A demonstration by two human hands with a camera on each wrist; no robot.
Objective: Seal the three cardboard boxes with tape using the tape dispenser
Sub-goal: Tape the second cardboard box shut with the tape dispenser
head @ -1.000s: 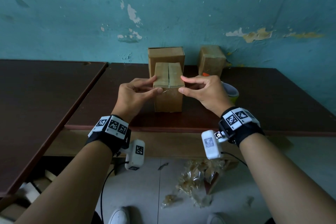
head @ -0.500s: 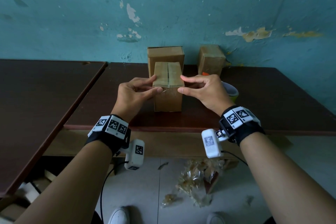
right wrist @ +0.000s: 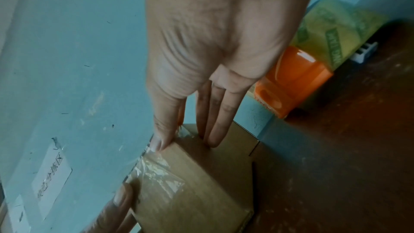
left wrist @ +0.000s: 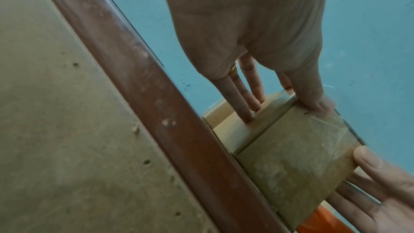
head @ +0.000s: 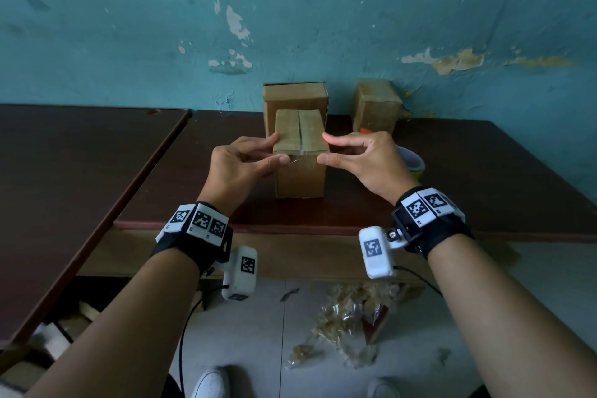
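Observation:
A small cardboard box (head: 300, 178) stands upright near the table's front edge, with clear tape (head: 302, 152) over its top seam and down its front. My left hand (head: 281, 149) lies on its left side, fingers straight, thumb pressing the front top edge. My right hand (head: 324, 149) mirrors it on the right side. The left wrist view shows the fingers (left wrist: 253, 109) flat on the box (left wrist: 291, 157); the right wrist view shows the thumb on the tape (right wrist: 156, 169). The orange tape dispenser (right wrist: 291, 81) lies behind my right hand, mostly hidden in the head view.
A taller box (head: 295, 97) stands right behind the front one, and a third box (head: 376, 103) sits at the back right by the blue wall. A second dark table (head: 64, 171) adjoins on the left. Crumpled tape scraps (head: 349, 317) lie on the floor.
Almost nothing has moved. Both hands stay on the front box, thumbs on its front top edge.

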